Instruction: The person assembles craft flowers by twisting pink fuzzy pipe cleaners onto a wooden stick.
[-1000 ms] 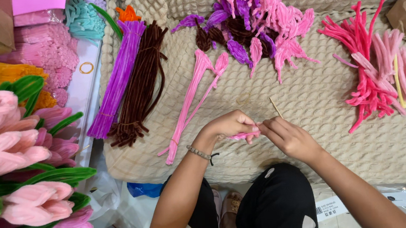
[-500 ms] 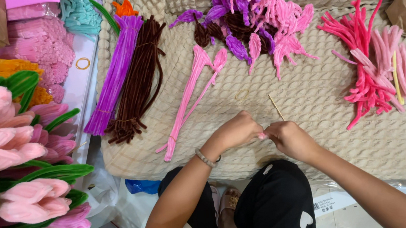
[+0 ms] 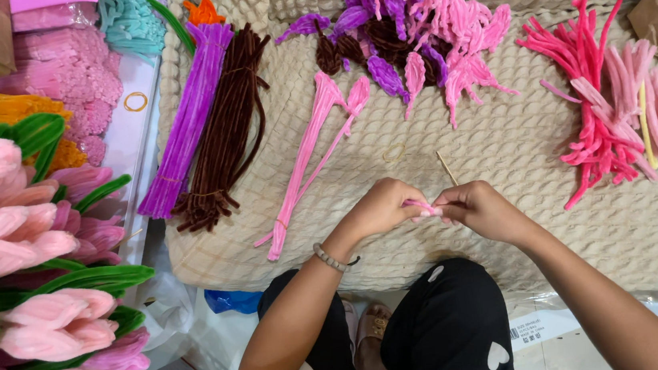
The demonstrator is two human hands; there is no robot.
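Seen from above, a person's left hand [image 3: 379,208] and right hand [image 3: 480,209] meet over the near edge of a cream textured blanket [image 3: 502,144]. Both hands are curled closed, fingertips pinching a short pink pipe cleaner piece [image 3: 423,207] held between them. A beaded bracelet [image 3: 330,258] circles the left wrist. A thin wooden stick [image 3: 446,167] lies on the blanket just beyond the hands, with a small rubber band [image 3: 393,152] near it. To the left lie long pink pipe cleaners [image 3: 312,162], then a brown bundle [image 3: 224,135] and a purple bundle [image 3: 187,118] side by side. Farther back sits a heap of purple and pink petal shapes [image 3: 418,27]. At right lies a pile of bent pink pieces [image 3: 618,101]. Finished pink tulips with green leaves [image 3: 24,271] fill the left edge.
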